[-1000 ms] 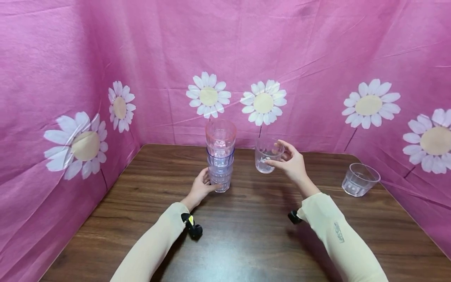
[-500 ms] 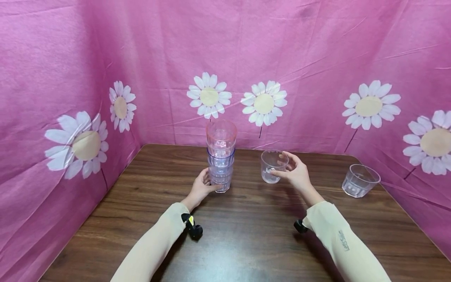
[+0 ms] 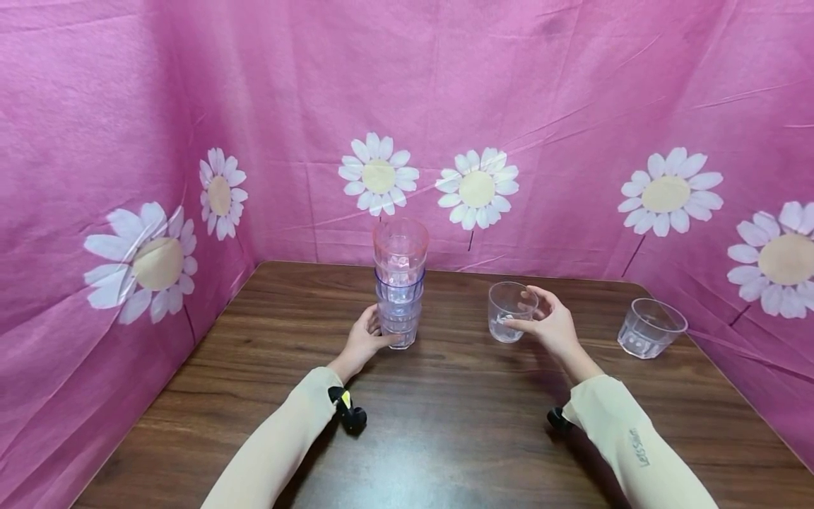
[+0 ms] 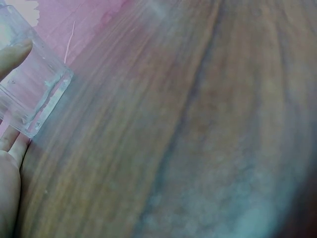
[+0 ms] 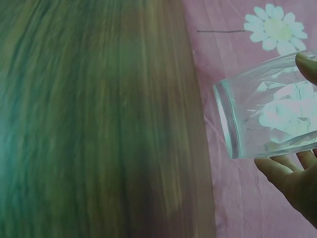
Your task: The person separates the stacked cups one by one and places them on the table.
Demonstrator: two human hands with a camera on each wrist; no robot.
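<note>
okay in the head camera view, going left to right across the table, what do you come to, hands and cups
Left hand → tall stack of clear plastic tumblers topped by a pink-tinted one → single clear plastic tumbler → right hand gripping it → lone clear faceted plastic cup near the table's right edge.

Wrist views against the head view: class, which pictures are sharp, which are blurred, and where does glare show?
Head view: sharp, evenly lit, a pale sheen on the table. Left wrist view: wood grain smeared, the stack of cups soft at the edge. Right wrist view: table streaked and green-tinted, while the clear cup shows bright reflections.
</note>
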